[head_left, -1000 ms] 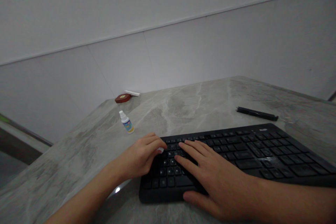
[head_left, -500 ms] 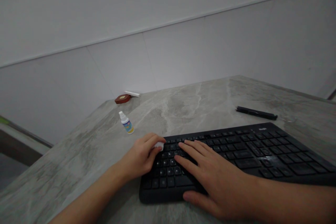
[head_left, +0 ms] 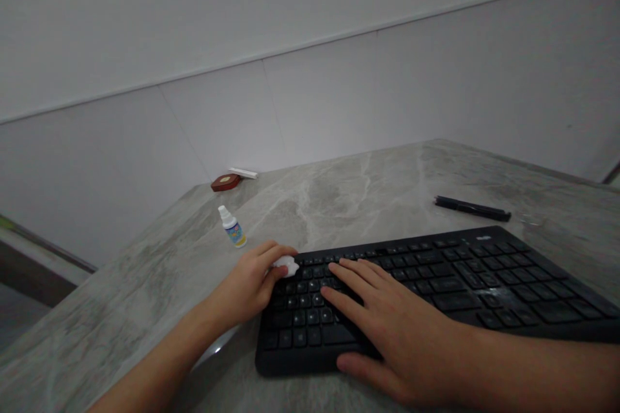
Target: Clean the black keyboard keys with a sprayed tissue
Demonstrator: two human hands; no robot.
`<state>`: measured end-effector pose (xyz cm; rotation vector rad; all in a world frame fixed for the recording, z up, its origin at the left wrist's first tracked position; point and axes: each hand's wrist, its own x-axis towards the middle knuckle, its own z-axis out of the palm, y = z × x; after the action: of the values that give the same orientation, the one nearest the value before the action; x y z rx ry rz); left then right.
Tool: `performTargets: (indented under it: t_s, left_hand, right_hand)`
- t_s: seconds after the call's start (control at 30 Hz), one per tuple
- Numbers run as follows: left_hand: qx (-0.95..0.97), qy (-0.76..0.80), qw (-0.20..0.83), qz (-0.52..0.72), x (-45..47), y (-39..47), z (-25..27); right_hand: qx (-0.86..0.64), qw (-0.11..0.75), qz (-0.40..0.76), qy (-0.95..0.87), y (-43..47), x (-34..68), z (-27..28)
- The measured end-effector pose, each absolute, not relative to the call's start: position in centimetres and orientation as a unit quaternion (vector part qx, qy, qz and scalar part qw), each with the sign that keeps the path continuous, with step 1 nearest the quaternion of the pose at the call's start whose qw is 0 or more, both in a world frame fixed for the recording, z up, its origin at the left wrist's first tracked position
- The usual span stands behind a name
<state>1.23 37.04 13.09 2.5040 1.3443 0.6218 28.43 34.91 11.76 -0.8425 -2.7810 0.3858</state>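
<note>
A black keyboard point(head_left: 334, 334) lies slantwise at the front right, with pale wet-looking marks on several keys. Pinched between the thumb and fingers of my left hand point(head_left: 256, 277) is a crumpled white tissue point(head_left: 289, 265), at the keyboard's upper left corner. My right hand point(head_left: 387, 322) rests over the middle of the keyboard, fingers spread and stretched out, thumb on the front edge. Just beyond my left hand a small white bottle point(head_left: 233, 228) with a colourful label stands upright.
At the back left, a dark red box point(head_left: 225, 182) lies beside a thin white bar point(head_left: 243, 173). Behind the keyboard is a black pen-like stick point(head_left: 472, 208). All rest on a grey marbled table point(head_left: 339, 193) that meets a pale wall.
My left hand has shifted slightly left with the tissue, and more of the tissue shows. My right hand has stayed in place.
</note>
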Motion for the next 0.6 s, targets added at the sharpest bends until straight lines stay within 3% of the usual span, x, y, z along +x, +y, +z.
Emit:
performTargets:
  t_s: [0.6]
  left_hand:
    - [0.862, 0.424, 0.113, 0.254, 1.8, 36.4, 13.3]
  right_hand:
    - [-0.283, 0.116, 0.139, -0.942, 34.9, 28.5, 11.5]
